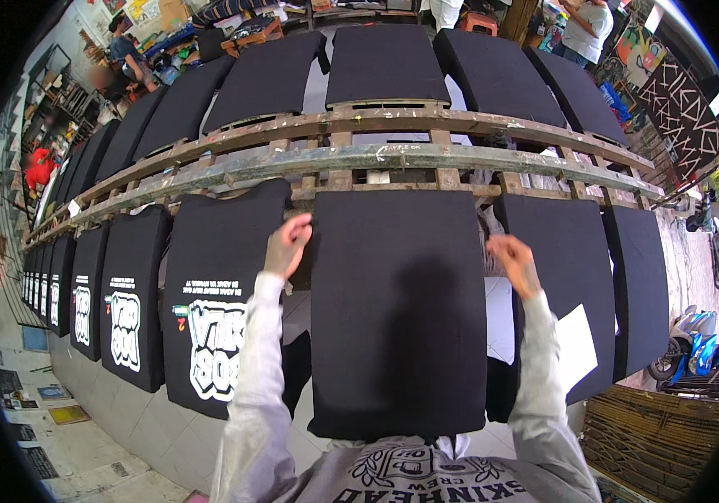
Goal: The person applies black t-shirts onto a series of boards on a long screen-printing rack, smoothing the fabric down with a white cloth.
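Note:
Directly before me, a plain black T-shirt [391, 251] lies stretched flat over a board, my shadow falling across it. My left hand [289, 245] is at its upper left corner with fingers curled; whether it touches the cloth I cannot tell. Beyond the shirt's right edge, over the gap between boards, my right hand [515, 261] has its fingers bent inward. Whether it holds anything is unclear. To the left lies a black shirt with a white print [218, 346], partly behind my left sleeve. A white sheet [576, 349] rests on the black shirt [560, 251] at right.
Wooden rails [391, 160] run across behind the boards, with another row of black-covered boards [387, 66] beyond. More printed shirts [125, 327] continue leftward. People stand at far left [126, 53] and far right [585, 28]. A blue motorbike [696, 346] is parked at right.

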Demonstrator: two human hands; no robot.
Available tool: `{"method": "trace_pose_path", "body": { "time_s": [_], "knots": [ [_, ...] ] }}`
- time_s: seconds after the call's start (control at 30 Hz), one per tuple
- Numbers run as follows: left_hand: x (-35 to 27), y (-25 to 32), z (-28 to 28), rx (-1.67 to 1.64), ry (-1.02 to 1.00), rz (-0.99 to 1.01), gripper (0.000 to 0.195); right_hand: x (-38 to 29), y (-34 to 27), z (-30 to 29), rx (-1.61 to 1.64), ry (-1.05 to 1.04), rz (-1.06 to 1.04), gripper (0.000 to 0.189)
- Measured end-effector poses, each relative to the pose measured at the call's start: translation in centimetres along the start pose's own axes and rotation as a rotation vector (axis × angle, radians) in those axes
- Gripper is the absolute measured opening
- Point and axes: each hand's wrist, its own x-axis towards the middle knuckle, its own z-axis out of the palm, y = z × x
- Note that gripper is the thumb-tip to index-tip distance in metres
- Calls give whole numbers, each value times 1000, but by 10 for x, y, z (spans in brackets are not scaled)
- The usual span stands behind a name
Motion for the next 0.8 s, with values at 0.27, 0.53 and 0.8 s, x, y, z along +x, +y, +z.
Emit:
{"method": "trace_pose_path", "body": {
  "time_s": [0.27, 0.53, 0.8],
  "knots": [
    [146, -35, 22, 373, -212, 133, 35, 185, 54, 41, -460, 27, -140, 35],
    [135, -33, 19, 368, 10, 234, 20, 194, 48, 40, -416, 112, -269, 10],
    [155, -64, -11, 148, -147, -34, 29, 213, 79, 18, -59, 0, -190, 13]
  ]
}}
